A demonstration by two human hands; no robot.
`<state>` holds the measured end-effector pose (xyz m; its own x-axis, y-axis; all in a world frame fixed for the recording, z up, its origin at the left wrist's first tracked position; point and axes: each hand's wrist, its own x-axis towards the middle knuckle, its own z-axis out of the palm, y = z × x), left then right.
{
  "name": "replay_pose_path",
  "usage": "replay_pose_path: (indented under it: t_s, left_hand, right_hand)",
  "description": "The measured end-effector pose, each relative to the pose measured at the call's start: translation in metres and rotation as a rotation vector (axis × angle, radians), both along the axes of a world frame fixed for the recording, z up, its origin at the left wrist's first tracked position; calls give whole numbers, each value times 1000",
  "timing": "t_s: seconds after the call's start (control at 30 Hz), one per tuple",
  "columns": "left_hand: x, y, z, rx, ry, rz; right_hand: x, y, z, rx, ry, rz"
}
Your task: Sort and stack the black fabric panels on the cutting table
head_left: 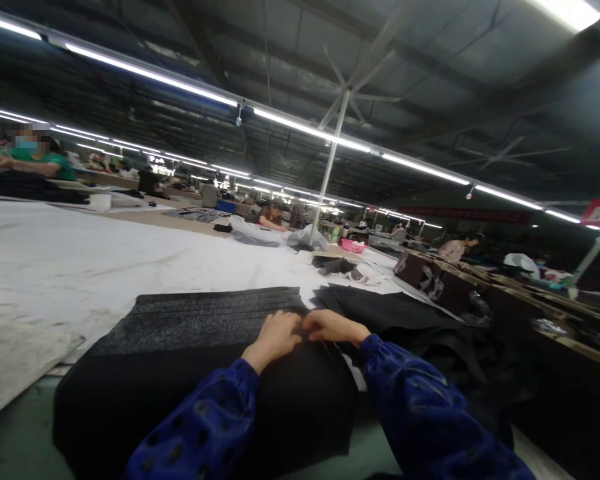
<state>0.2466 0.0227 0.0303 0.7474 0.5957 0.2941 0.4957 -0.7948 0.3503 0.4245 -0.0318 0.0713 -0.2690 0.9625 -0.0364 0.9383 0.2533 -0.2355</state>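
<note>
A stack of black fabric pieces (190,390) lies in front of me, its near part hanging over the table edge. Along its far side runs a speckled grey strip (180,327). At the stack's right edge, my left hand (277,337) rests with its fingers bent and closed on the cloth. My right hand (335,327) meets it from the right, fingertips pinched at the same edge. The fingertips of both hands nearly touch and look dark and slightly blurred. More black fabric (395,310) is heaped to the right, partly behind my right forearm.
White sheeting (80,247) covers the long table. A pink basket (353,246), grey cloth scraps (340,267) and a pole (330,167) stand farther back. Brown bins (455,293) line the right side. Several people work in the distance, one in a green top (55,163).
</note>
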Motion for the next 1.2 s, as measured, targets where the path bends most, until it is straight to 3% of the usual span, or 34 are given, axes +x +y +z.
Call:
replay_pose_path:
  t_s: [0.13,0.43,0.57,0.73,0.87,1.0,1.13,1.2]
  left_hand:
    - [-2,-1,0,-12,4,-7]
    - [-7,3,-1,-71,-32,-9]
    - [-12,5,2,-108,-60,-32]
    - [-20,6,5,-151,-182,-114]
    - [-27,4,9,-173,-268,-168]
    - [-29,6,15,-296,-386,-170]
    - [-29,22,27,-481,-490,-80]
    - [-30,28,36,-477,-501,-27]
  right_hand:
    - [-6,2,6,-34,-19,-40]
    - [-26,-35,14,277,-174,43]
    - [-44,-54,27,329,-3,10]
    - [-50,-64,36,206,252,-78]
    - [-39,-61,33,252,330,-122]
    - [-32,-58,26,266,322,-113]
    - [-33,-60,20,305,262,-70]
    - [-33,-62,17,306,252,-68]
